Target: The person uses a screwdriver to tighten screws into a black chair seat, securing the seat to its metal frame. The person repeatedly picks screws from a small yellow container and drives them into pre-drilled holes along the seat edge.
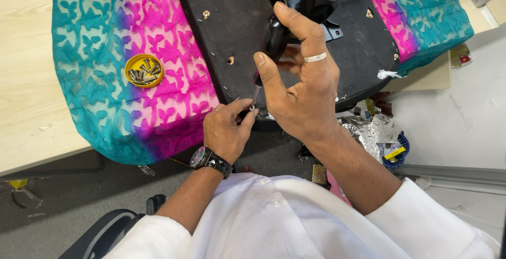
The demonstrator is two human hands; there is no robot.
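Your right hand (303,87) wraps the screwdriver (270,53) by its smooth black handle; your left hand (226,130) pinches its tip against the black fabric seat base (232,21), fingertips nearly closed, over the patterned pink-teal cloth (105,37).

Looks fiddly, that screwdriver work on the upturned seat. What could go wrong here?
The screwdriver tip meets a small screw pinched by the left hand at the seat base edge; a slip could jab those fingers. The screw might also drop to the floor. The yellow lid of spare screws sits on loose cloth and could tip.
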